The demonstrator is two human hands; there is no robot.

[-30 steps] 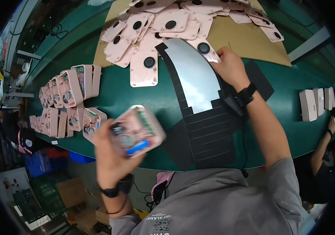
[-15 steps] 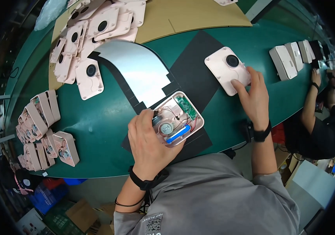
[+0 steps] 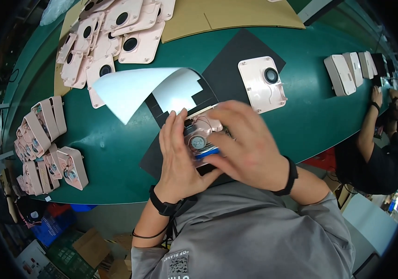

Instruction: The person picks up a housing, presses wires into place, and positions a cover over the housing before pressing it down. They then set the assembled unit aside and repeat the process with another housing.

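My left hand (image 3: pixel 176 158) grips the left side of a pale pink housing (image 3: pixel 203 111) over a black sheet (image 3: pixel 149 158). Inside the open housing are a round grey speaker (image 3: pixel 197 142), thin wires and a blue cylindrical cell (image 3: pixel 207 153). Across its right side lies my right hand (image 3: pixel 251 146), slightly blurred. Its fingers bend over the far rim and the interior, and the thumb is at the near side; they hide the green board. Farther right, a pink cover plate (image 3: pixel 257 93) with a black ring (image 3: pixel 271 75) lies partly on another black sheet (image 3: pixel 236 56).
Similar cover plates (image 3: pixel 143 44) are heaped at the far left by brown cardboard (image 3: pixel 231 18). Several wired housings (image 3: pixel 72 167) stand at left; closed housings (image 3: pixel 340 74) stand at right. A white sheet (image 3: pixel 134 86) curls behind my hands. A co-worker's arm (image 3: pixel 368 121) is at the right.
My right hand has left the cover plate and come over to the housing. The cover plate has turned slightly. The white sheet has curled up toward the left.
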